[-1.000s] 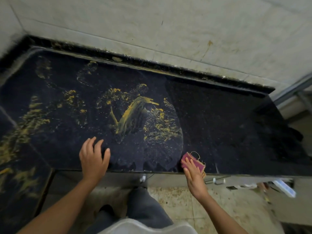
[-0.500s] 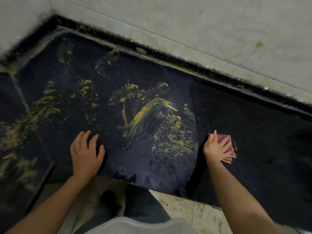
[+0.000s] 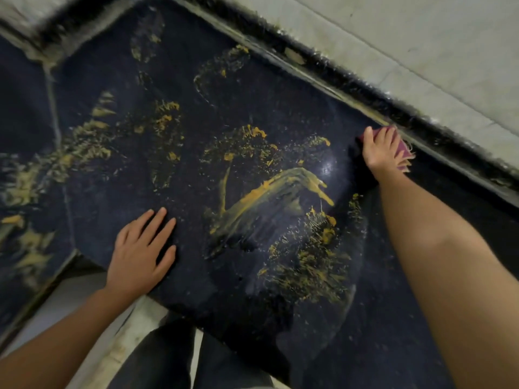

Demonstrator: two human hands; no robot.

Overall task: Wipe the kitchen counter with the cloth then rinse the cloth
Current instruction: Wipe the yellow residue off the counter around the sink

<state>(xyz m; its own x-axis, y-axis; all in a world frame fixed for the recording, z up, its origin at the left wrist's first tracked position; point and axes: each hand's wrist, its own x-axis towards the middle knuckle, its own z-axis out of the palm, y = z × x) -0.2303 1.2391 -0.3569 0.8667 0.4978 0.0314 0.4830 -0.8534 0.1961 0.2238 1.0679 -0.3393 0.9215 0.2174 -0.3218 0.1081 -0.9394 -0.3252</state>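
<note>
At the lower left of the frame the left hand (image 3: 141,255) lies flat on the dark counter (image 3: 213,276), fingers straight and spread, holding nothing. Yellow smears (image 3: 269,192) cover the middle, unwiped. At upper right the right hand (image 3: 380,151) presses the maroon cloth (image 3: 404,150) down with spread fingers, beside the back edge. The wiping step is in hand. The next move probably calls for dragging the cloth leftward through the smears.

Dark bench (image 3: 407,318), yellow smears (image 3: 269,195) over middle and left part. Left grip (image 3: 137,256) flat on bench near front edge, fingers straight and spread, nothing under it. Right grip (image 3: 379,153) at back edge of bench, fingers straight, presses maroon cloth (image 3: 404,150) onto bench. Frayed cloth edge sticks out right of fingers. Pale wall (image 3: 421,51) behind bench.
</note>
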